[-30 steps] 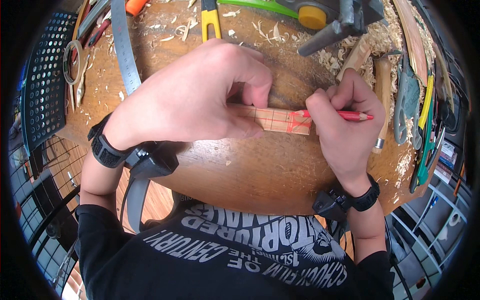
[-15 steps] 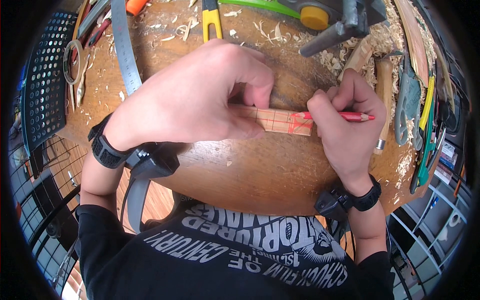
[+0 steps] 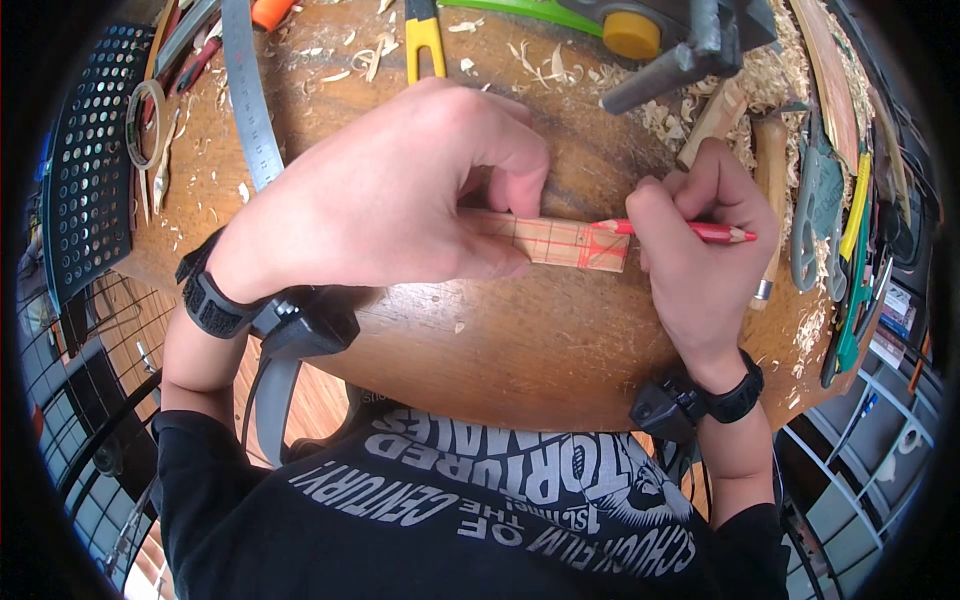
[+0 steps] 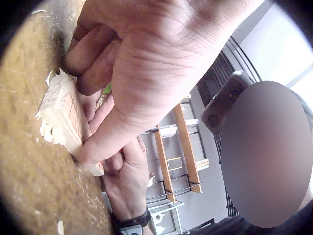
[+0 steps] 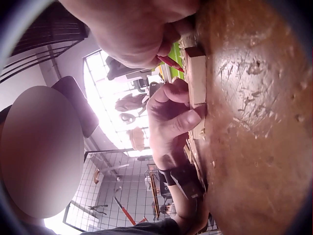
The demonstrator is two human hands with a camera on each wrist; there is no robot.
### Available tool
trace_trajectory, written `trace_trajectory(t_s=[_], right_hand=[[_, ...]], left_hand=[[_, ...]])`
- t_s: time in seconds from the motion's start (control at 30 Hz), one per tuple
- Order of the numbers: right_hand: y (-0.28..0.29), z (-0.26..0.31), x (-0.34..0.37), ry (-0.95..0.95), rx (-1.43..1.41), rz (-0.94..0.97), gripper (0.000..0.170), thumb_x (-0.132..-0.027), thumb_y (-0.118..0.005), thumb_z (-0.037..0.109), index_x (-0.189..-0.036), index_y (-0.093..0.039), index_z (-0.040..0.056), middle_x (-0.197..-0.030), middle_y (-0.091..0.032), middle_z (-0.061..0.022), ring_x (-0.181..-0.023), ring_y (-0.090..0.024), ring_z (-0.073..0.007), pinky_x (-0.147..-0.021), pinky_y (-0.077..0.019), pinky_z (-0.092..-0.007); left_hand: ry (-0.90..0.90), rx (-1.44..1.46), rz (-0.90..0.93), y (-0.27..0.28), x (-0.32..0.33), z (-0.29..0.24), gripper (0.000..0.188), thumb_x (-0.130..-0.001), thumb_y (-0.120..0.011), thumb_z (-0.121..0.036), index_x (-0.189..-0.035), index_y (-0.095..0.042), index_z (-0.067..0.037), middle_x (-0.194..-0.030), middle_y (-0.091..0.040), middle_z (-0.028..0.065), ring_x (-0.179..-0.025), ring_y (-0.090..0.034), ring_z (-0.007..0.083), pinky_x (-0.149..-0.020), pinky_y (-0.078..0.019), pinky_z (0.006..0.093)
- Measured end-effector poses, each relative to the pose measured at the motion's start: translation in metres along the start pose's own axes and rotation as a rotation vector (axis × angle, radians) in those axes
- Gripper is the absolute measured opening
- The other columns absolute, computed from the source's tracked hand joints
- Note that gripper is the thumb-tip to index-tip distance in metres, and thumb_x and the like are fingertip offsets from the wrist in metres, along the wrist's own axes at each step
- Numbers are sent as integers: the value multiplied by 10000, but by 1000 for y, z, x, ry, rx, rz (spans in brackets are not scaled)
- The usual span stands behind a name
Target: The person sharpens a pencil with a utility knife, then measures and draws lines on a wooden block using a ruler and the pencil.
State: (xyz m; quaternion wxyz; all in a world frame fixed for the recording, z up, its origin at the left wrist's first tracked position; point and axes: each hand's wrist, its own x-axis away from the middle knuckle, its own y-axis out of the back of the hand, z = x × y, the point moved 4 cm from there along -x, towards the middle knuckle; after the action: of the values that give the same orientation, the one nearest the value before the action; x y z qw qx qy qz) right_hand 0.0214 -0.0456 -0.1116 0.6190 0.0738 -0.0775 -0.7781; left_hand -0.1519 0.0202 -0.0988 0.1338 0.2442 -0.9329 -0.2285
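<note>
A small wooden block (image 3: 560,243) with dark grid lines and red markings lies on the wooden worktable (image 3: 470,340). My left hand (image 3: 390,190) holds it by its left part, thumb along the near side and fingers on the far side; the left wrist view shows the block's end grain (image 4: 55,100). In my right hand (image 3: 710,265) is a red pencil (image 3: 715,232), pinched between thumb and fingers. Its tip meets the red-marked right end of the block. From the right wrist, the pencil (image 5: 170,62) slants toward the block (image 5: 198,78).
A steel ruler (image 3: 248,100) and a yellow-handled tool (image 3: 423,45) lie beyond my left hand. At the far right stand a dark vise-like tool (image 3: 690,60), wood shavings (image 3: 760,75), scissors (image 3: 818,215) and a wooden handle (image 3: 768,165). A perforated black tray (image 3: 95,160) sits at left.
My right hand and the pencil have shifted slightly to the right, the tip moving a little along the block's marked end. My left hand keeps its hold on the block.
</note>
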Motion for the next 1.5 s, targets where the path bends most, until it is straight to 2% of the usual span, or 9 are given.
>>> trace_trajectory(t_s=[0.07, 0.13, 0.17, 0.23, 1.03, 1.5], right_hand=[[-2, 1, 0, 40, 29, 39, 318, -795, -572, -69, -676, -332, 103, -543, -411, 52, -443, -388, -13, -419, -271, -188], [-2, 1, 1, -41, -60, -13, 317, -738, -635, -58, -619, -364, 57, -570, -376, 66, -551, -343, 1, -489, -286, -182], [-2, 0, 1, -42, -60, -13, 317, -738, -635, -58, -619, -364, 57, -570, -376, 66, -551, -343, 1, -489, -286, -182], [-2, 1, 0, 56, 8, 47, 322, -793, -567, -67, -658, -329, 102, -544, -406, 55, -449, -371, -9, -422, -263, -190], [-2, 3, 1, 83, 103, 65, 337, -789, -585, -59, -640, -326, 99, -540, -410, 53, -454, -393, -11, -417, -287, -191], [0, 1, 0, 66, 48, 21, 324, -790, -592, -56, -655, -341, 99, -550, -420, 51, -453, -389, -13, -420, -282, -187]], left_hand=[[-1, 1, -1, 0, 0, 0, 251, -665, -808, -19, -727, -567, 16, -739, -489, 14, -566, -446, 77, -489, -322, 244], [12, 10, 2, 0, 0, 0, 251, -663, -807, -15, -726, -566, 16, -739, -489, 13, -566, -444, 77, -489, -322, 246], [12, 11, 3, 0, 0, 0, 251, -663, -807, -15, -726, -566, 16, -739, -489, 13, -566, -444, 77, -489, -322, 246], [26, -3, 7, 1, 0, -1, 250, -661, -806, -12, -724, -566, 16, -739, -491, 13, -566, -442, 77, -489, -322, 245], [30, 2, 6, 0, 0, 0, 238, -664, -802, -1, -736, -576, 23, -746, -497, 12, -582, -441, 64, -494, -323, 234], [26, -17, 0, 0, 1, 1, 242, -660, -808, -23, -742, -584, 13, -742, -491, 7, -573, -437, 68, -490, -318, 231]])
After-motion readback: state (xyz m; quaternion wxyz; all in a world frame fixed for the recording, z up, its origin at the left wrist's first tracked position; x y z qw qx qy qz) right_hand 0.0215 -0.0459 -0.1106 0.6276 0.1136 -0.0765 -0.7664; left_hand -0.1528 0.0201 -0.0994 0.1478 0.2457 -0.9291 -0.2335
